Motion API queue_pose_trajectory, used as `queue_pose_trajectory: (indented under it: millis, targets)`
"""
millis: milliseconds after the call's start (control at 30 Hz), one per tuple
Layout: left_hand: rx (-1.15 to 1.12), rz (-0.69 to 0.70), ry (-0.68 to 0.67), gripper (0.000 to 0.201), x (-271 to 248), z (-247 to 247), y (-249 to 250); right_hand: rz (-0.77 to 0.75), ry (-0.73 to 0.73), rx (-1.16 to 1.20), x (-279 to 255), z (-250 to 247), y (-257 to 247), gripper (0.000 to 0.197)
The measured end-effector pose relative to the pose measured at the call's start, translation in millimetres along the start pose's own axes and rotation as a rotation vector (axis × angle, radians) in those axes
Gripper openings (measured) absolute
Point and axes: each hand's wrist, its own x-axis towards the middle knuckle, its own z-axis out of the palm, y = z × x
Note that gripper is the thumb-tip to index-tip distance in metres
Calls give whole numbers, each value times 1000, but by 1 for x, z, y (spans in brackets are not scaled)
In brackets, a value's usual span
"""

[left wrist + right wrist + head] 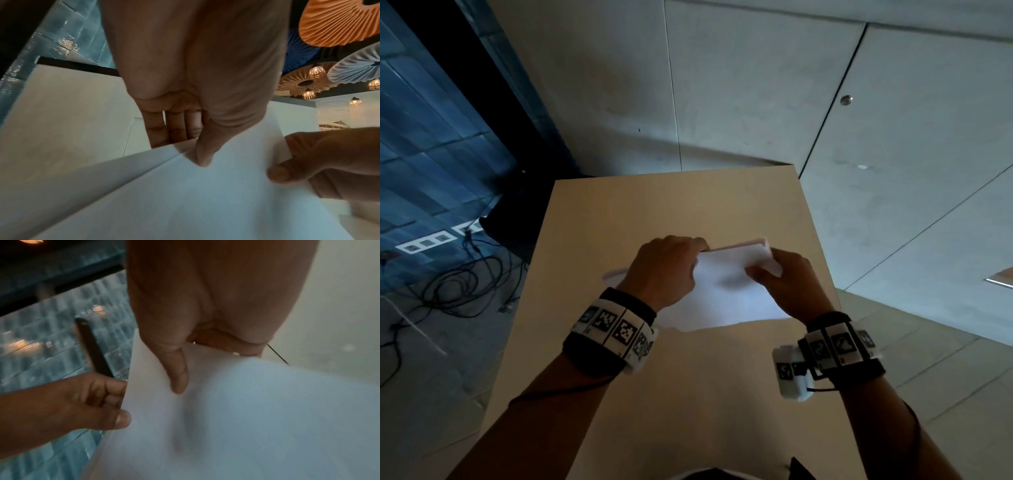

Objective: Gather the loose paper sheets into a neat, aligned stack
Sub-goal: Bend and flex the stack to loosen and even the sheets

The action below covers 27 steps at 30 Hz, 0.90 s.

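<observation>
— White paper sheets [726,284], item one: where are they, and who has them?
— Held up over the tan table [688,377], tilted, lower edge close to the tabletop; whether it touches, I cannot tell. Left hand [664,270] pinches the left side, thumb on the near face, fingers [156,129] curled behind. Right hand [784,277] pinches the right side the same way, thumb [179,373] flat on the front.
— Condition of the stack?
— Gathered, not squared. The left wrist view shows one sheet's edge [102,164] splayed away from the rest.
— Step in hand?
— Probably aligning: all sheets seem collected, edges not yet flush.
— Next move calls for?
— A looser pinch, so sheets can slide, and a tap of the lower edge on the table, both hands guiding the sides inward. Too firm a pinch would lock the splay in.
</observation>
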Motion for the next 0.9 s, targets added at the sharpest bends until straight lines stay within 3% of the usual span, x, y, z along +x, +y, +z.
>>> queue_pose_trajectory:
  millis: [133, 267, 367, 400, 567, 667, 767, 900]
  targets:
    - [-98, -43, -18, 32, -12, 12, -15, 67, 76, 131, -6, 15, 29, 23]
    - [43, -188, -96, 28, -31, 19, -51, 119, 87, 257, -10, 12, 47, 28]
    - [-95, -317, -78, 14, -42, 23, -74, 149, 93, 349, -8, 10, 55, 14]
    - [-218, -344, -44, 13, -44, 26, -78, 152, 99, 390, -7, 11, 56, 5]
    - [-848, -526, 301, 25, -54, 30, -74, 159, 148, 571, -5, 20, 57, 15]
    - [-954, -543, 441, 26, -57, 34, -71, 163, 178, 635, -4, 26, 60, 14]
    - [-864, -543, 468, 15, -60, 51, -70, 194, 181, 562, -3, 38, 71, 13]
    - [-783, -620, 307, 24, -73, 93, -74, 306, 121, 250, -5, 65, 102, 22]
